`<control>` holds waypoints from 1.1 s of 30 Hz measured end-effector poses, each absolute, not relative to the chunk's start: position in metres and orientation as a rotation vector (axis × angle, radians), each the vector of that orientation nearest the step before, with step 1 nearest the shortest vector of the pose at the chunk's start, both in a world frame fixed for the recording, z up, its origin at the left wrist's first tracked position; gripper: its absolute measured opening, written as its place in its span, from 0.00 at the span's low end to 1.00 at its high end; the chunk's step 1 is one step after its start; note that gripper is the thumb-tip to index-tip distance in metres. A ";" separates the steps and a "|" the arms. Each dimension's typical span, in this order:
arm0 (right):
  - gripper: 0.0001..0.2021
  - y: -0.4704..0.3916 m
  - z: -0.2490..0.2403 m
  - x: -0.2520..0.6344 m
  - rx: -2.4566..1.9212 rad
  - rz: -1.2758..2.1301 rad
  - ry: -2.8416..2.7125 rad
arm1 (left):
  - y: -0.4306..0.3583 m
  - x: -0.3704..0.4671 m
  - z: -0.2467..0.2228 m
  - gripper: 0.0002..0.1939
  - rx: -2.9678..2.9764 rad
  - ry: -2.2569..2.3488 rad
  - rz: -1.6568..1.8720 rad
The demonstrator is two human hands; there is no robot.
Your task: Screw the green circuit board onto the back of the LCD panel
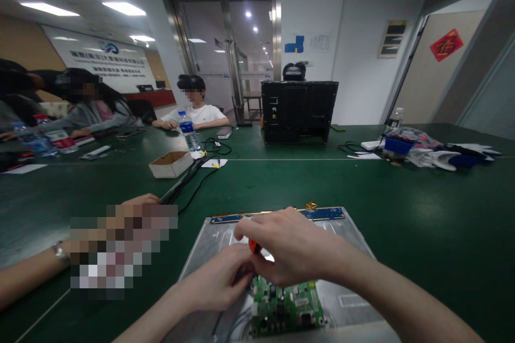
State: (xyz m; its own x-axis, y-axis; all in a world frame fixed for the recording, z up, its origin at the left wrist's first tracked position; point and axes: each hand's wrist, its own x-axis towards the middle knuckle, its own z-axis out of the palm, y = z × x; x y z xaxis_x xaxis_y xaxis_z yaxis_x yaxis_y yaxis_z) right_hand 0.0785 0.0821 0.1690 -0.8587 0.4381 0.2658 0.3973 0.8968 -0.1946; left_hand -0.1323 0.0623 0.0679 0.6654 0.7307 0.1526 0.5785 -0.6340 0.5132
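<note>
My right hand [289, 246] is closed round the red-and-black handle of a screwdriver [254, 247], above the back of a metal display panel [354, 273]. The tool's lower part is hidden by my hands. Just beneath, my left hand [225, 273] has its fingers curled together at the edge of a green circuit board [287, 305]. What those fingers pinch, if anything, does not show. The board lies on the panel, and a narrow blue circuit strip [330, 214] runs along the panel's far edge.
Another person's forearm with a wristband [60, 251] rests at left, partly pixelated. Beyond lie black cables [193, 177], an open cardboard box [171, 166] and a water bottle [188, 131]. A black monitor casing [300, 112] stands at the back; gloves [442, 158] lie right. Several people sit around.
</note>
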 end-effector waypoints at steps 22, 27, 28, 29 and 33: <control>0.14 0.083 0.170 0.076 -0.883 0.043 -2.748 | 0.062 -0.131 0.069 0.07 2.429 1.015 0.453; 0.08 0.081 0.171 0.076 -0.819 0.050 -2.766 | 0.064 -0.133 0.067 0.06 2.461 1.041 0.462; 0.08 0.081 0.172 0.077 -0.784 0.071 -2.761 | 0.065 -0.133 0.067 0.06 2.467 1.024 0.473; 0.10 0.080 0.172 0.078 -0.756 0.088 -2.758 | 0.065 -0.132 0.067 0.06 2.470 1.007 0.478; 0.10 0.081 0.172 0.080 -0.708 0.098 -2.750 | 0.064 -0.131 0.069 0.07 2.458 0.978 0.499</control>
